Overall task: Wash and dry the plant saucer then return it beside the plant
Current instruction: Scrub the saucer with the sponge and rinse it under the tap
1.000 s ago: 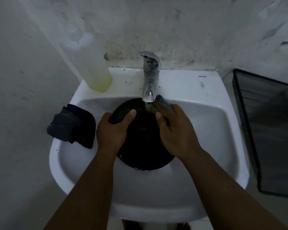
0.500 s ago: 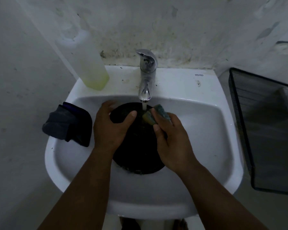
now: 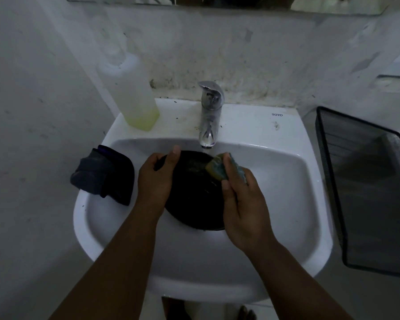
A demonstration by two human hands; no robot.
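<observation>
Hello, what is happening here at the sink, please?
A person is washing a dark plant saucer in a white sink under the tap. The left hand grips the saucer's rim, and the right hand holds a sponge against it. A dark cloth lies on the sink's left edge, not yet used.

The round plastic plant saucer [image 3: 192, 195] is black all over, lying in the glossy white ceramic sink [image 3: 286, 195]. At its upper right rim, a yellow and blue-green sponge [image 3: 217, 168]. Behind the saucer stands the shiny silver metal tap [image 3: 209, 114]. Left of the tap, a translucent whitish plastic bottle [image 3: 131, 88] shows yellow-green liquid at its base. On the sink's left rim hangs a dark grey cloth [image 3: 102, 175] with a purple edge. Right of the sink, a black wire-mesh basket [image 3: 365, 188].
</observation>
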